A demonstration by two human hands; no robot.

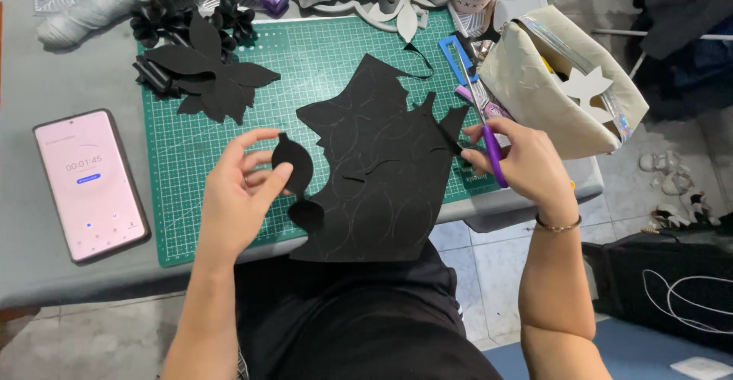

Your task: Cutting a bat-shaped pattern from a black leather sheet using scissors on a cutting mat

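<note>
My left hand (243, 189) pinches a small black leaf-shaped cutout (295, 160) between thumb and fingers, just left of a large black sheet (382, 174) marked with faint curved outlines. That sheet lies over the front edge of the green cutting mat (321, 67) and hangs toward my lap. My right hand (519, 162) grips purple-handled scissors (489, 140) at the sheet's right edge, blades pointing away toward the back of the table. A pile of finished black petal shapes (210, 75) rests on the mat's left part.
A phone (90, 184) with a pink timer screen lies on the grey table, left of the mat. A cream pouch (561, 82) holding a white star shape sits at the right. Grey and black cutouts, a purple block and a blue frame crowd the far edge.
</note>
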